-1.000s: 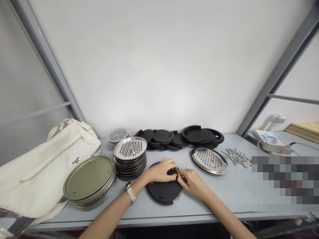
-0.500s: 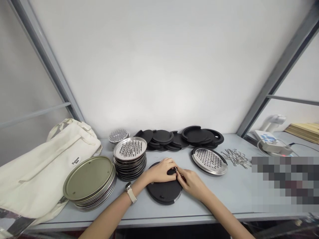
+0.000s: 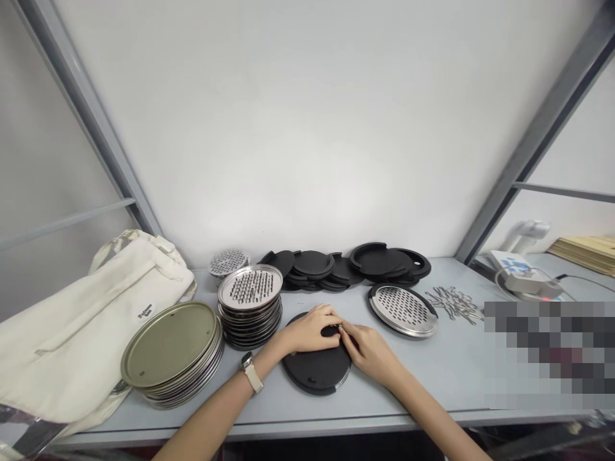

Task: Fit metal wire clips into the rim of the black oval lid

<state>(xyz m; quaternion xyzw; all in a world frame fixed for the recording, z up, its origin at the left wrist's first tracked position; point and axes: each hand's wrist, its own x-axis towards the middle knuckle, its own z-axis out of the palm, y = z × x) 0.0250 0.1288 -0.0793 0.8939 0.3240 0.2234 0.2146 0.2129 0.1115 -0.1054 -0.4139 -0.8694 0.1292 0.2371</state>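
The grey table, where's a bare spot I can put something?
Best patch: tabletop between the right forearm, silver grater, metal hooks and pixelated block. Crowded: left, with bag, green plates and grater stack; back, with black discs.

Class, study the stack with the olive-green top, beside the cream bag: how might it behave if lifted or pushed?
The stack would probably feel heavy for its size, since many metallic-looking discs are piled closely. Pushed near the top, upper discs may slide, as no band shows around them. The top one looks flat and unbent, so likely stiff.
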